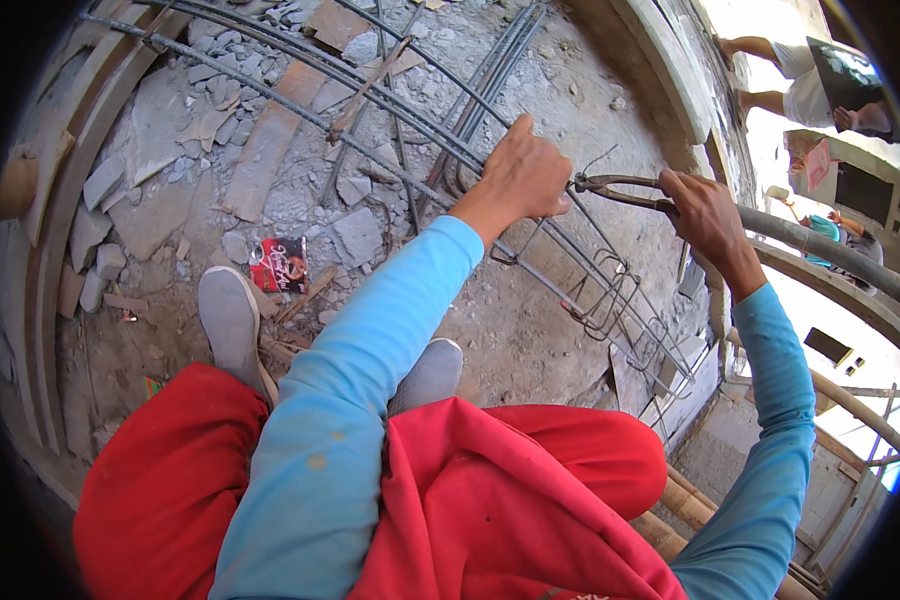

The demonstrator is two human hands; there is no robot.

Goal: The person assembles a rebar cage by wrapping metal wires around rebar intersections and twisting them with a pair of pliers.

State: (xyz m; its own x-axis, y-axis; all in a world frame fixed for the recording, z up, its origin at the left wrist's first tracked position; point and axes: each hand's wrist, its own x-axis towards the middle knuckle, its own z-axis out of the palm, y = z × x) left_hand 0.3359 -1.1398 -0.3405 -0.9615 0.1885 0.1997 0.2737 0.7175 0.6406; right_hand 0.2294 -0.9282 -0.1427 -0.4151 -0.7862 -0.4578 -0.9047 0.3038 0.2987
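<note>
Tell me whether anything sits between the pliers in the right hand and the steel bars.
Nothing visible does. The pliers reach from the right hand to the edge of the steel bars; actual contact is unclear. The left hand is closed over the bars beside the tip, not in between.

Strong daylight enters from the right, where the background around a standing person (815, 92) burns out to near white. Softer shade lies evenly over the rubble (358, 236), and the steel bars (410, 118) look fairly sharp. Fisheye distortion bows the edges, black fills the corners, and bluish fringing tints the right rim.
</note>
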